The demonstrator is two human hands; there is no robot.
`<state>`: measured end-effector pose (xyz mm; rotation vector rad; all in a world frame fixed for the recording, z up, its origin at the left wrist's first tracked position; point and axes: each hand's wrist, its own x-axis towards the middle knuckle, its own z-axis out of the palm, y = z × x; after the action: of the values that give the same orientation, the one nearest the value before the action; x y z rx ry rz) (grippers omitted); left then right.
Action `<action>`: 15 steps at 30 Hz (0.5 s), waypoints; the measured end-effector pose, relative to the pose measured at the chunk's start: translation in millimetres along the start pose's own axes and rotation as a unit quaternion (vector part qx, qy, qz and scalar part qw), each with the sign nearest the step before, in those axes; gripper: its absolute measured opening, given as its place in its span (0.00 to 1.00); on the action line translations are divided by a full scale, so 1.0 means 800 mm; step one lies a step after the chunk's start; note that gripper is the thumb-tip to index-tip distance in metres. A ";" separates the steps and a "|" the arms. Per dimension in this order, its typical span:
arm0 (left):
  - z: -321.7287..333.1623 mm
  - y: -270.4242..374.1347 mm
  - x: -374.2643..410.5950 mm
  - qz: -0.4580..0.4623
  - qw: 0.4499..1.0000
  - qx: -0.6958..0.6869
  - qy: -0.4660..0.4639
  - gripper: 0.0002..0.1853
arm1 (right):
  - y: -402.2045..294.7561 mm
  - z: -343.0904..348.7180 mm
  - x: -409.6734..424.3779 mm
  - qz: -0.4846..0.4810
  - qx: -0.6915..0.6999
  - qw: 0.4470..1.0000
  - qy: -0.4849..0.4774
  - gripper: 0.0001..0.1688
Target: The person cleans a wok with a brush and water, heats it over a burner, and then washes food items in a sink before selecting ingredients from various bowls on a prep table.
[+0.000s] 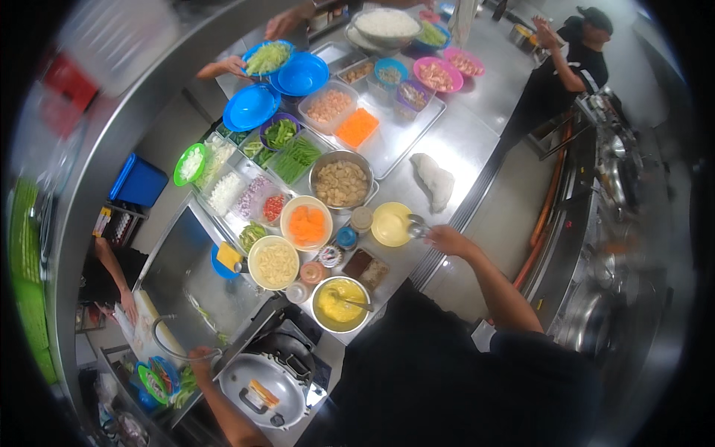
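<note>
My right hand (448, 241) grips the handle of a metal ladle (418, 226), whose bowl is at the right rim of a yellow bowl (390, 224). At lower left, my left hand (202, 357) is at the end of a curved metal faucet pipe (173, 353); whether its fingers are closed on it is unclear. Near my body stands a bowl of beaten egg (339, 302) with a spoon in it. Bowls of orange carrot slices (306, 223) and pale sliced vegetable (273, 262), and a steel pot of brown meat pieces (341, 180), stand farther in.
A metal sink (209, 279) lies left, above a wok lid (262, 391) holding a folded cloth. Trays of cut vegetables and meat line the steel table (469, 125). Co-workers' hands hold a blue plate at top; another works at a cutting board (151, 324); one stands upper right.
</note>
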<state>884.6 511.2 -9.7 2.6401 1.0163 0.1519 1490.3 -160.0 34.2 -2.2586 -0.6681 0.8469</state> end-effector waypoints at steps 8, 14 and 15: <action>-0.039 0.280 -0.092 -0.273 0.874 0.144 0.375 0.19 | -0.016 0.042 0.050 0.067 0.047 0.996 -0.045 0.27; -0.031 0.618 -0.045 -0.155 0.892 -0.107 0.411 0.12 | 0.033 0.005 0.032 0.018 0.046 0.998 -0.039 0.27; -0.025 0.650 -0.041 -0.154 0.907 -0.156 0.359 0.11 | 0.046 -0.004 0.032 0.029 0.025 0.999 -0.038 0.27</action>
<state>1186.6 129.4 176.2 2.1037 1.4549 1.1710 1518.5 -169.6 0.6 -2.2189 -0.6117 0.9699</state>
